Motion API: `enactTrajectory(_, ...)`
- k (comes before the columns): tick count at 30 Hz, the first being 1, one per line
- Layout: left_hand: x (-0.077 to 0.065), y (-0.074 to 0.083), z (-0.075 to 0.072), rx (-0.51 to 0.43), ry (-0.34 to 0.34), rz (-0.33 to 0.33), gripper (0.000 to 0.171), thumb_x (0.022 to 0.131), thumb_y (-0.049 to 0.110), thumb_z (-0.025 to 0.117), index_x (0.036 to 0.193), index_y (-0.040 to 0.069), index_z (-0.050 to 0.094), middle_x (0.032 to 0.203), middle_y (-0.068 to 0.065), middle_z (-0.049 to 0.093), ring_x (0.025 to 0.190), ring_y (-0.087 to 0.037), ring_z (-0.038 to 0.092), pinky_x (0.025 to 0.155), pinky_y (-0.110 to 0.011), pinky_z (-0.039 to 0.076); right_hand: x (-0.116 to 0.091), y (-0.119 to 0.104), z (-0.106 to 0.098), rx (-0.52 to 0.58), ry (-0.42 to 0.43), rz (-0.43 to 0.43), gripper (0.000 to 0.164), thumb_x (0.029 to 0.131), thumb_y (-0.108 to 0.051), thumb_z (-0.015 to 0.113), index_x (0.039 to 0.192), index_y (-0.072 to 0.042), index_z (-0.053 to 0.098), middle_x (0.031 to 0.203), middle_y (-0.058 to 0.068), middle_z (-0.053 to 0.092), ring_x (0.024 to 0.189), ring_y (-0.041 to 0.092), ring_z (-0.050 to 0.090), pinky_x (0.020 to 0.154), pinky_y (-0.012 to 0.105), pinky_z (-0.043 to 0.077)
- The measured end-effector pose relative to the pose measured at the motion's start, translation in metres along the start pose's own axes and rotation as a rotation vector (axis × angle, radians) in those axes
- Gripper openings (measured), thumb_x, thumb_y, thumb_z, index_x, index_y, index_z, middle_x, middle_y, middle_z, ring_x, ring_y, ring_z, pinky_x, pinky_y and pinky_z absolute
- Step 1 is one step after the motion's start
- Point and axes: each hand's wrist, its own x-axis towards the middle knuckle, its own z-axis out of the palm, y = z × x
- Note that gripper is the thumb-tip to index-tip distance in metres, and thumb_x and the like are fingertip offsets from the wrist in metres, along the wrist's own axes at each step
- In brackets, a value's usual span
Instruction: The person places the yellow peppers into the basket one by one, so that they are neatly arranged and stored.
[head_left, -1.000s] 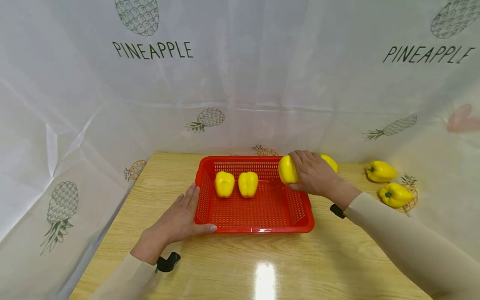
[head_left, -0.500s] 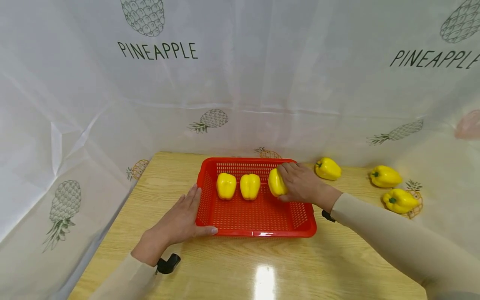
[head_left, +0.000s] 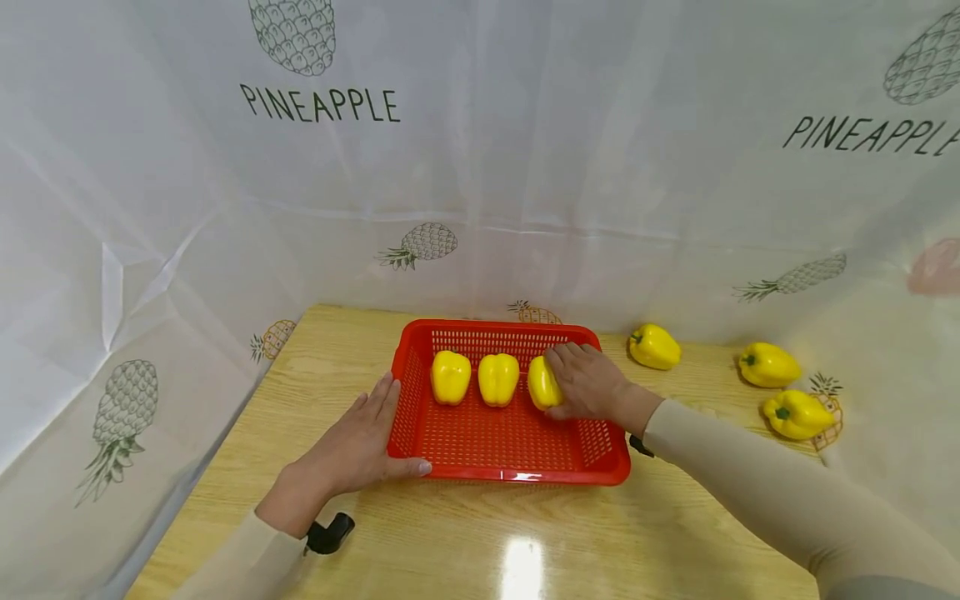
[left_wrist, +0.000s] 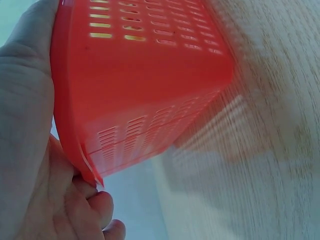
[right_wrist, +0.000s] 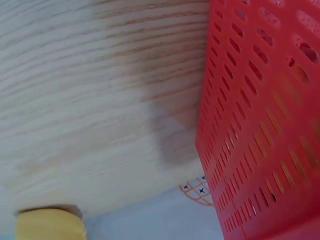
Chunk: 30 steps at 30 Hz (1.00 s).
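Red perforated plastic basket [head_left: 570, 478] | our left hand [head_left: 348, 446] spread on its near-left corner | our right hand [head_left: 588, 383] grips a lobed yellow pepper [head_left: 541, 383] inside its right half | loosed early, we judge, it could roll into the matching pepper [head_left: 498, 379] mid-basket

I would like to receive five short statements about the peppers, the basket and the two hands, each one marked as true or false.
1. The right hand holds a pepper in the basket. True.
2. The basket is blue. False: it is red.
3. The left hand touches the basket. True.
4. Only one pepper lies outside the basket. False: three peppers lie outside it.
5. Two other peppers are in the basket, besides the held one. True.
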Motion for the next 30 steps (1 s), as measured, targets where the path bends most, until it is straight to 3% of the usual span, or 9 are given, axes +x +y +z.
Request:
enactTrajectory(8,-0.001,0.000,0.000,0.003,-0.003,-0.002,0.139,0.079,0.091,0.061,0.166,-0.005,0.010,0.176,-0.024,0.006,0.162,-0.043,0.019,0.129,-0.061,0.022,0.005,-0.008,0.009,-0.003,-0.040,0.007,0.093,0.087,-0.073,0.069,0.141,0.001,0.050,0.129,0.017,0.061,0.116,0.034,0.060,0.101,0.047,0.054)
enactTrajectory(16,-0.001,-0.001,0.001,0.008,0.013,0.003,0.140,0.078,0.092,0.060,0.166,-0.006,0.011,0.175,-0.025,0.008,0.161,-0.044,0.021,0.129,-0.061,0.024,0.011,-0.010,0.011,-0.018,-0.123,0.023,0.102,0.088,-0.076,0.066,0.151,0.001,0.045,0.141,0.019,0.058,0.129,0.037,0.057,0.110,0.050,0.050)
enactTrajectory(30,0.001,0.001,0.001,0.013,0.011,0.007,0.137,0.081,0.086,0.065,0.166,-0.007,0.012,0.175,-0.026,0.008,0.161,-0.043,0.020,0.129,-0.061,0.023,0.012,-0.006,0.012,0.002,-0.109,0.032,0.099,0.089,-0.069,0.072,0.152,0.002,0.043,0.143,0.020,0.057,0.132,0.037,0.057,0.115,0.050,0.048)
